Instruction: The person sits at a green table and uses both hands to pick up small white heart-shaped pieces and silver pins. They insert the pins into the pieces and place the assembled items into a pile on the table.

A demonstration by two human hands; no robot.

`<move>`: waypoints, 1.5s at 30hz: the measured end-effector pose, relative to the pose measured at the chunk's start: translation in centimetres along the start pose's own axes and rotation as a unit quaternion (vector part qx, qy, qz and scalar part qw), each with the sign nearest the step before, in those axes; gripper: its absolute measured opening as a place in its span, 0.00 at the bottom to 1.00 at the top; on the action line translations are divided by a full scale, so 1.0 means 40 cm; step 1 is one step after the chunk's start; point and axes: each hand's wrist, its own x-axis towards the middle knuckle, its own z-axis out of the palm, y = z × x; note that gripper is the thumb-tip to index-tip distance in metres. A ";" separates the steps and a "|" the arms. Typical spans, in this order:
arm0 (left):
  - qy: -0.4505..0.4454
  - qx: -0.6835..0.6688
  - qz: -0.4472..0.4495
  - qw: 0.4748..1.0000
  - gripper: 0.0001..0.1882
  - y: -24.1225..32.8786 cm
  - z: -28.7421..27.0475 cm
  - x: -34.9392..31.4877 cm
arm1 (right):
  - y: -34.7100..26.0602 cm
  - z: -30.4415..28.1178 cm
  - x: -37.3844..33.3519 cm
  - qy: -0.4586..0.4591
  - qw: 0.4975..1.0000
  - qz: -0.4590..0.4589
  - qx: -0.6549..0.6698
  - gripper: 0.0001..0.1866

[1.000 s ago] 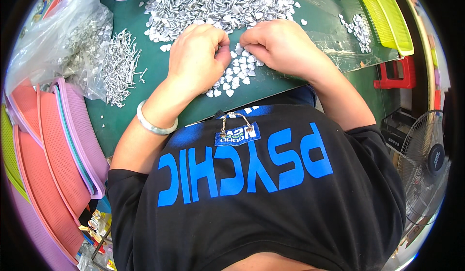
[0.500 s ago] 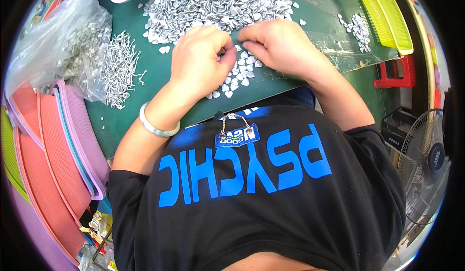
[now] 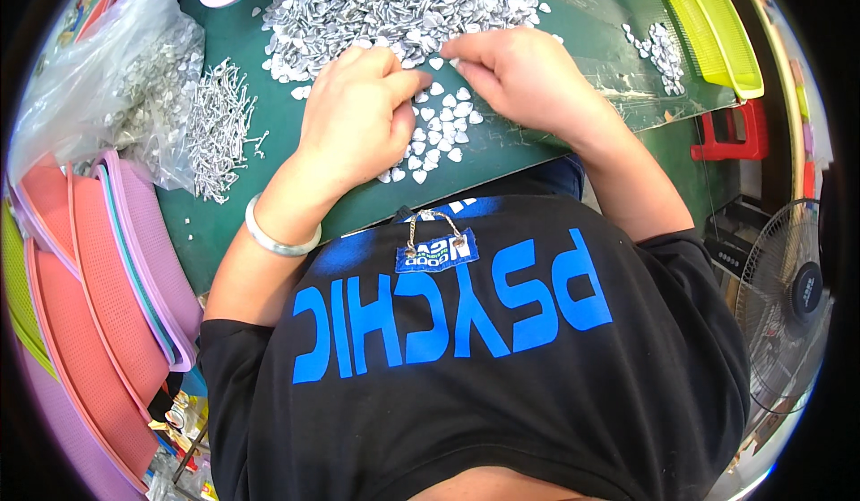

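A large heap of small silver-grey heart-shaped pieces (image 3: 394, 8) covers the far middle of the green table. My left hand (image 3: 354, 111) is low over the table at the near edge of the heap, index finger stretched to the right and thumb apart from it, with nothing seen in it. Beside its thumb lie several loose hearts (image 3: 434, 133) in a scattered group. Thumb and index finger of my right hand (image 3: 533, 80) come close together at the heap's near right edge, with one small heart (image 3: 454, 64) between their tips. Another heart (image 3: 436, 64) lies just left of it.
Left of the heap are a pile of small silver metal pins (image 3: 219, 129) and a clear plastic bag (image 3: 161, 80) of pieces. Stacked pink and purple baskets (image 3: 98, 259) stand at the left. A smaller heart pile (image 3: 661, 57) and a yellow-green basket (image 3: 712, 35) are at the far right.
My left hand has shifted slightly left, and its finger and thumb have spread apart. My right hand has moved a little farther away, uncovering more of the loose hearts.
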 end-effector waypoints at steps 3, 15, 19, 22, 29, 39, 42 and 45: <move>-0.025 -0.005 0.007 1.000 0.09 -0.003 -0.008 -0.001 | -0.002 0.001 -0.008 -0.047 0.998 -0.030 -0.005 0.11; 0.011 0.014 -0.037 0.999 0.09 -0.035 -0.011 0.000 | -0.012 0.003 0.020 -0.027 0.998 -0.061 -0.015 0.10; 0.009 0.011 -0.064 0.998 0.05 -0.030 -0.010 0.002 | -0.011 0.004 0.019 -0.003 0.999 -0.035 -0.016 0.07; -0.006 0.031 -0.091 0.995 0.05 -0.025 -0.006 0.013 | -0.018 0.009 0.026 0.010 0.999 -0.022 -0.020 0.05; -0.024 0.055 -0.089 0.994 0.06 -0.020 0.000 0.030 | -0.021 0.031 0.039 -0.010 0.998 -0.027 -0.052 0.06; -0.019 0.015 -0.091 0.996 0.03 -0.026 -0.002 0.015 | -0.027 0.016 0.042 -0.042 0.999 0.002 -0.024 0.08; -0.025 0.014 -0.108 0.994 0.03 -0.025 -0.003 0.014 | -0.029 0.025 0.039 -0.014 0.999 0.022 -0.037 0.08; -0.035 0.012 -0.139 0.990 0.05 -0.021 -0.009 0.011 | -0.024 0.033 0.032 0.010 0.999 0.019 -0.045 0.10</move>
